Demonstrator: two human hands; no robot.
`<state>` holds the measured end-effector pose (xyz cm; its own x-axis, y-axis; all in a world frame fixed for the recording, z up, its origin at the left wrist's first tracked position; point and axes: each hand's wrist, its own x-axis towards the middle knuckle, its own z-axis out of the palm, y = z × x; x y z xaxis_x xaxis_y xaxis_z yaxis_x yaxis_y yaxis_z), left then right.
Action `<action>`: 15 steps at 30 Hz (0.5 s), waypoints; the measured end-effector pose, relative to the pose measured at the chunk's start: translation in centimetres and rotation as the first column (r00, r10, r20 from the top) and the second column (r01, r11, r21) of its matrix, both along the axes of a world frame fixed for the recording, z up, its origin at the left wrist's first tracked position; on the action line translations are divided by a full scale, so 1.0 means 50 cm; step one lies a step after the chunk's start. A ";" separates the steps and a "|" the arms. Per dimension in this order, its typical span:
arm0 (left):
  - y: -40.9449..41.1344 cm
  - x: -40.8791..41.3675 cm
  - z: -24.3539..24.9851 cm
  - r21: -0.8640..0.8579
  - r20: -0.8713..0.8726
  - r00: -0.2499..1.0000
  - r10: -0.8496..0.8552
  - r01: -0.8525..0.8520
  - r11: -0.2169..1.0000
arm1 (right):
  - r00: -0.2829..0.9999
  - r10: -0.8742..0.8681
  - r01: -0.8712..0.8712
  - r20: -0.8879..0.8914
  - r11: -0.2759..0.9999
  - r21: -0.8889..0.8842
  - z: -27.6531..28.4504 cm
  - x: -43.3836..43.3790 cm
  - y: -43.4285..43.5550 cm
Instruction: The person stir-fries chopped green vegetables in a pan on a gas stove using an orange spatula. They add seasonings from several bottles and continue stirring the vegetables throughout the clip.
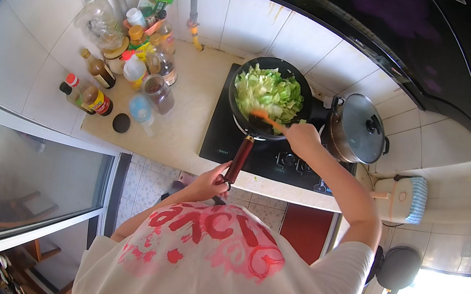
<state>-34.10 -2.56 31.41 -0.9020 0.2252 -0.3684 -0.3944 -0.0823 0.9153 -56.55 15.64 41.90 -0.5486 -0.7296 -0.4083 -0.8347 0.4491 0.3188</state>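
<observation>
A dark wok (308,96) stands on the left side of a black glass gas hob (214,137). Chopped green leaves, apparently cabbage, (270,89) fill much of it. My left hand (212,184) holds the lower end of the wok's red-brown handle (240,159), which points toward me. In my right hand (303,138) is a wooden spatula (268,119), gripped by its shaft. Its orange-brown head, blurred, dips into the near edge of the leaves. Part of the wok's floor shows dark beside the spatula.
A lidded pot (362,128) sits close right of the wok. Sauce bottles (97,100), jars (158,93) and a black round lid (121,123) crowd the left counter. The range hood (368,35) overhangs the back. A beige appliance (398,197) stands at right.
</observation>
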 end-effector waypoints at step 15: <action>-0.001 0.003 -0.010 -0.034 -0.028 0.999 0.018 -0.019 0.999 | 0.943 -0.319 0.305 -0.089 0.942 -0.142 -0.103 -0.164 0.009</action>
<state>-33.97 -2.59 30.91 -0.9159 0.1960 -0.3503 -0.3675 -0.0581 0.9282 -64.76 16.10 36.76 -0.7931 -0.5555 -0.2498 -0.6090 0.7235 0.3249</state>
